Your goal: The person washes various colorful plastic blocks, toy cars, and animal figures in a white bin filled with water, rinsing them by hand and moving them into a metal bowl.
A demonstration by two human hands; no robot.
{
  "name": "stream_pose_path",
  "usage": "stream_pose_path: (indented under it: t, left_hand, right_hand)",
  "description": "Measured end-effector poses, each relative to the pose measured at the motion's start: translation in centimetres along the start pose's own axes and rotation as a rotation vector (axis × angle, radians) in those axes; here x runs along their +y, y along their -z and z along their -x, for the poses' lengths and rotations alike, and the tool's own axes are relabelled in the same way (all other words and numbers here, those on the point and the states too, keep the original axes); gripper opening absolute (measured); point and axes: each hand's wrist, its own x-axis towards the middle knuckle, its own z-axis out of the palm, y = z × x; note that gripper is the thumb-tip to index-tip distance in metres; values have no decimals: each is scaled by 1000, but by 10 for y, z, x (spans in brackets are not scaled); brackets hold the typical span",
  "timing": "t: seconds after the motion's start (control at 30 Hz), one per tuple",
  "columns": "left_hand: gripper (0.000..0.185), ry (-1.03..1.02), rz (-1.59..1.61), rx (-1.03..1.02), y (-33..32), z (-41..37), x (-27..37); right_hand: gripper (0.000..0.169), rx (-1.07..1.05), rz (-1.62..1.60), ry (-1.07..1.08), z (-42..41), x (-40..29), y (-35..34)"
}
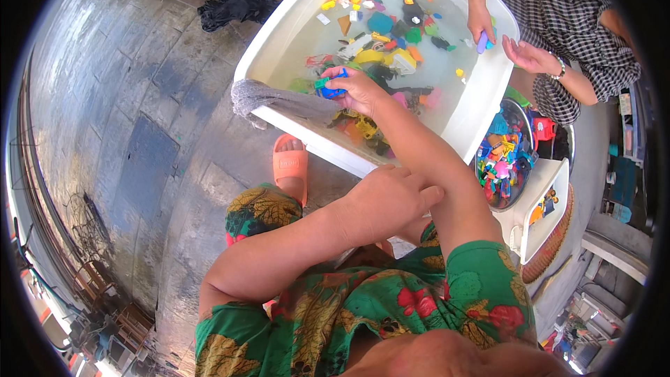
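My right hand (353,89) holds a blue plastic toy piece (331,92) with a small green piece (322,82) against it, above the near left side of a white plastic tub (335,154). Cloudy water in the tub holds many loose toy parts, among them a yellow piece (369,56) and a teal piece (380,22). My left hand (395,196) lies against my right forearm with its fingers curled; its palm and fingertips are hidden. A wet grey cloth (282,99) drapes over the tub's near left corner, close to my right hand.
Across the tub, another person's hand (479,21) holds a purple piece (482,42); their other hand (528,55) is beside the rim. A metal basin (529,131) of toys and a white bin (560,178) stand right. A black plastic bag (238,5) lies on the paved floor.
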Motion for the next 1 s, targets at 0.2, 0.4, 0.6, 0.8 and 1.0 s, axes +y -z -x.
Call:
stream_pose_path:
  t: [0.2, 0.4, 0.6, 0.8, 1.0]
  left_hand:
    - [32, 30, -96, -176, -11, -8, 3]
    - [32, 107, -304, -342, -36, -14, -13]
    - [29, -33, -234, -291, -56, -11, -7]
    - [25, -67, -234, -283, -62, -12, 0]
    - [23, -150, -170, -249, -59, -7, 16]
  right_hand:
    - [31, 38, -296, 214, 56, -28, 21]
    - [29, 101, -157, 269, 150, -53, 52]
    - [29, 428, -123, 485, 288, -77, 140]
    - [47, 1239, 148, 210, 366, -39, 232]
    - [38, 1267, 717, 179, 352, -34, 241]
